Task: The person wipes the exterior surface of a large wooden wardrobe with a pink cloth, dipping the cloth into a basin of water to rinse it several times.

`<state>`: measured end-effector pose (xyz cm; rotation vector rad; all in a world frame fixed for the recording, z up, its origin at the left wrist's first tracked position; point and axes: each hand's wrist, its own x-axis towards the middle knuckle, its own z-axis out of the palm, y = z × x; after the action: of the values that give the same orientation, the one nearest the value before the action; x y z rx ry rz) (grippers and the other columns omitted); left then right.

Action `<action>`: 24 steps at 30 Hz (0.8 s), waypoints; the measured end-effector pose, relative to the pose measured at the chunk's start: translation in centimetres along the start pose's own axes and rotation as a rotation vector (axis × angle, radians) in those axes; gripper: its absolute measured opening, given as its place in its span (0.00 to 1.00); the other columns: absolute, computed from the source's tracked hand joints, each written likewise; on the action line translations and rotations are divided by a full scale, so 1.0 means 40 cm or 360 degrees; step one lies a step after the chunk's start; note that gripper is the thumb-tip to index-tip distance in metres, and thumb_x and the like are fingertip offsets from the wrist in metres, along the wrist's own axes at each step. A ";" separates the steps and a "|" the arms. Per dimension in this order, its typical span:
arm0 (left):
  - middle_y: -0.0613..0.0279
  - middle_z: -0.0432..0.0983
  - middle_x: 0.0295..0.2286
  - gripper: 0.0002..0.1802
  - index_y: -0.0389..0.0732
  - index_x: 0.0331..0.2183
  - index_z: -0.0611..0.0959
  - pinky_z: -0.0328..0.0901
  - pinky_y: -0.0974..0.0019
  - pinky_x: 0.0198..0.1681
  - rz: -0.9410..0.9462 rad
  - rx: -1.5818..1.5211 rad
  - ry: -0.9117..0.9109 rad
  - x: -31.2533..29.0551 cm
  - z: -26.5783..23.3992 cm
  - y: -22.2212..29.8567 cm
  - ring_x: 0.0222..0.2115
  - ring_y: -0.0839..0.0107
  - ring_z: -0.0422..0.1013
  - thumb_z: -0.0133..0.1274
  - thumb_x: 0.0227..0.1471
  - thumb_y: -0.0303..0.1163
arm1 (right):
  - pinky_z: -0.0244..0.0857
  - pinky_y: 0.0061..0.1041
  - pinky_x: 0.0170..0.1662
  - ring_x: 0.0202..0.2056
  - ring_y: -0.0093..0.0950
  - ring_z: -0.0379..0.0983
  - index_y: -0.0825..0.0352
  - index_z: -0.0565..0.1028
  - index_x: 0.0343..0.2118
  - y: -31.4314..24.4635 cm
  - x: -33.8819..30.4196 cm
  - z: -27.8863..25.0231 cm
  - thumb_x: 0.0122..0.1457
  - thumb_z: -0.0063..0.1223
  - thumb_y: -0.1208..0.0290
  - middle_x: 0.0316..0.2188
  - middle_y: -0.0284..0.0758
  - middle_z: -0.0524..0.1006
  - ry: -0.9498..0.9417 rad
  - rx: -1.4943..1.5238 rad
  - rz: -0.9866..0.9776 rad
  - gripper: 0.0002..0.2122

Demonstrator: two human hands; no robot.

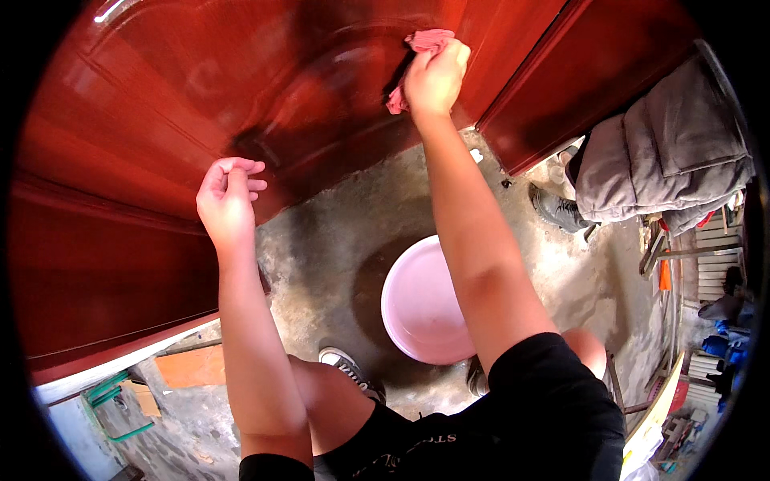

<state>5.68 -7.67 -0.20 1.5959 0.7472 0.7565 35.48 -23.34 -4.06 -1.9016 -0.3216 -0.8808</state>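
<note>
My right hand is closed around a crumpled pink cloth and presses it against a glossy reddish-brown wooden door. Parts of the cloth stick out above the fingers and to the left of the palm. Lower and to the left, my left hand is held up in front of the same door, its fingers loosely bent and apart with nothing visible in them. Between my arms on the floor stands a round pink basin, its right side hidden by my right forearm.
A concrete floor with damp patches lies below. At the right are a padded grey jacket or cushion and a dark boot. My sneaker is beside the basin. An orange board and green frame are lower left.
</note>
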 end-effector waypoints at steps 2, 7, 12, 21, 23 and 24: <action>0.59 0.85 0.35 0.09 0.40 0.35 0.82 0.66 0.73 0.33 0.0005 -0.0010 -0.0007 -0.001 0.006 -0.004 0.26 0.77 0.76 0.47 0.63 0.28 | 0.67 0.49 0.50 0.47 0.52 0.69 0.69 0.69 0.42 0.031 -0.047 0.002 0.60 0.53 0.71 0.47 0.48 0.69 -0.0232 -0.0123 -0.0023 0.11; 0.59 0.85 0.34 0.09 0.38 0.35 0.82 0.65 0.73 0.33 -0.0024 0.0020 0.0025 -0.005 -0.018 -0.008 0.27 0.77 0.76 0.47 0.63 0.26 | 0.66 0.49 0.49 0.44 0.54 0.71 0.71 0.70 0.40 0.088 -0.011 -0.019 0.63 0.48 0.70 0.42 0.52 0.73 -0.0175 0.0141 -0.0024 0.09; 0.60 0.84 0.34 0.09 0.38 0.34 0.83 0.65 0.72 0.33 0.0022 0.0004 -0.0070 -0.012 0.026 -0.012 0.27 0.77 0.76 0.47 0.63 0.26 | 0.66 0.50 0.50 0.45 0.55 0.70 0.70 0.69 0.42 0.092 -0.025 0.010 0.63 0.48 0.70 0.46 0.52 0.71 -0.0153 -0.0079 0.0116 0.10; 0.58 0.85 0.36 0.10 0.39 0.36 0.82 0.65 0.73 0.33 0.0017 0.0082 -0.0109 -0.014 0.042 -0.016 0.27 0.76 0.76 0.47 0.65 0.31 | 0.66 0.49 0.51 0.46 0.55 0.71 0.70 0.71 0.41 0.133 -0.007 0.009 0.62 0.49 0.71 0.44 0.52 0.72 -0.0104 -0.0057 0.0219 0.09; 0.59 0.85 0.35 0.10 0.39 0.35 0.83 0.65 0.72 0.34 0.0016 0.0044 -0.0086 -0.010 0.038 -0.013 0.27 0.76 0.76 0.48 0.64 0.29 | 0.66 0.48 0.51 0.45 0.54 0.71 0.70 0.71 0.40 0.139 -0.025 0.005 0.62 0.48 0.71 0.44 0.52 0.72 -0.0166 -0.0095 0.0160 0.08; 0.60 0.85 0.34 0.10 0.38 0.35 0.83 0.65 0.72 0.34 0.0013 0.0026 -0.0071 -0.010 0.033 -0.014 0.27 0.76 0.76 0.48 0.63 0.28 | 0.66 0.48 0.51 0.45 0.54 0.71 0.70 0.71 0.41 0.143 -0.025 0.002 0.62 0.48 0.71 0.44 0.52 0.72 -0.0173 -0.0090 0.0143 0.09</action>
<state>6.48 -8.67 -0.96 1.6260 0.7167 0.7200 38.04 -25.93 -8.62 -2.0046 -0.2770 -0.7351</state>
